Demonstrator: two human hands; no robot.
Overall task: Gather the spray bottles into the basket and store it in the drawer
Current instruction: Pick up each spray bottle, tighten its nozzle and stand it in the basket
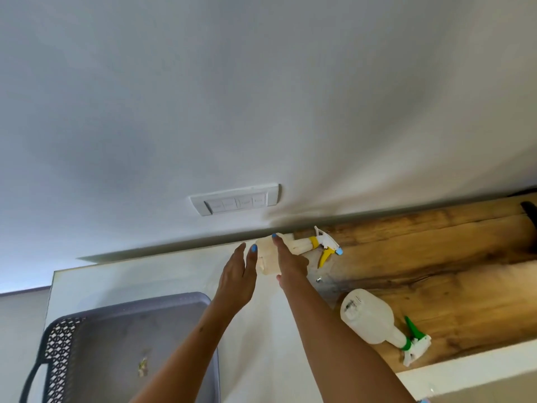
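Note:
A clear spray bottle with a yellow trigger (pixel 302 246) lies on its side by the wall, nozzle pointing right. My right hand (pixel 289 261) grips its body from above, fingers curled over it. Just left of the bottle's base, my left hand (pixel 236 273) is held flat with straight fingers, its thumb near the bottle. A second clear bottle with a green trigger (pixel 374 321) lies on the wooden counter to the right. The grey basket (pixel 122 344) with a perforated wall stands at the lower left, holding no bottles.
A white counter (pixel 261 330) meets the wooden counter top (pixel 436 274) on the right. A switch plate (pixel 235 199) is set in the white wall behind. A dark object (pixel 530 213) sits at the far right edge. A small screw-like bit (pixel 318 279) lies near the yellow-trigger bottle.

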